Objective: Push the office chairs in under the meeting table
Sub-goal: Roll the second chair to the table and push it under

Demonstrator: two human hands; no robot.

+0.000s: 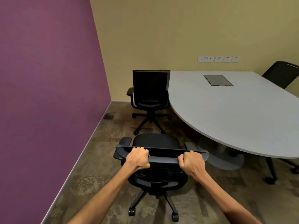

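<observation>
A black office chair (156, 141) on castors stands right in front of me, its back toward me, left of the grey meeting table (234, 113). My left hand (137, 159) grips the left part of the chair's top rail and my right hand (191, 162) grips the right part. The chair's seat sits clear of the table's curved edge. A second black chair (150, 92) stands farther off, its right side tucked against the table's far left edge. A third black chair (281, 73) shows behind the table at the far right.
A purple wall (48, 94) runs close along the left, meeting a yellow wall (178, 29) with sockets (218, 59). The table's round pedestal base (226, 159) stands on the carpet right of my chair. Dark chair legs with a castor (271, 178) show under the table's near right.
</observation>
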